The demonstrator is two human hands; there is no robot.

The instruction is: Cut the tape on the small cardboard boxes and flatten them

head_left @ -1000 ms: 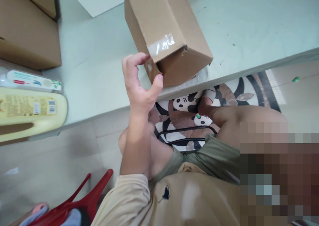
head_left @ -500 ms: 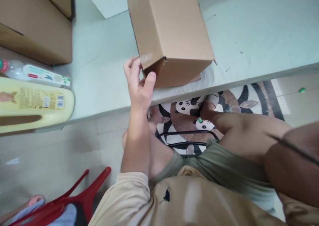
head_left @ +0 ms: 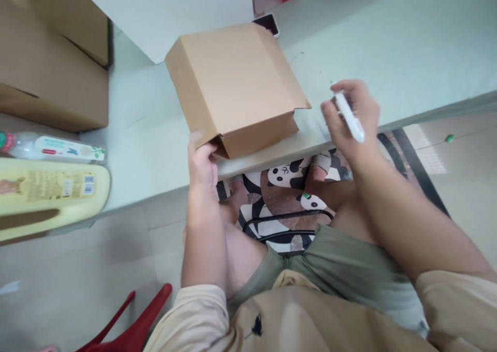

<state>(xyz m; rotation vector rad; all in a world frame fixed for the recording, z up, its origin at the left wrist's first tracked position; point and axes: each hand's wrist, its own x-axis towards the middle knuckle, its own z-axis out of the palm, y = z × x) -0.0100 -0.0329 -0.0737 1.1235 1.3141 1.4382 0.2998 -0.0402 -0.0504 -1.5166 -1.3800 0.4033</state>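
Observation:
A brown cardboard box rests on the table near its front edge, turned at an angle. At its near left corner my left hand grips the box, the fingers partly hidden by the cardboard at a gap in the corner. To the right of the box, my right hand is raised above the table edge, closed around a slim white pen-shaped tool. Motion blurs this hand a little, and the exact kind of tool is unclear. The tool is apart from the box.
Large cardboard boxes stand at left, beside a clear bottle and a yellow jug. A white panel and a black, white-edged object lie behind the box. A red chair is at lower left.
My right hand has come up into view with the white tool. The box has turned and shifted left and nearer in the picture, my left hand staying at its corner. The view has shifted slightly.

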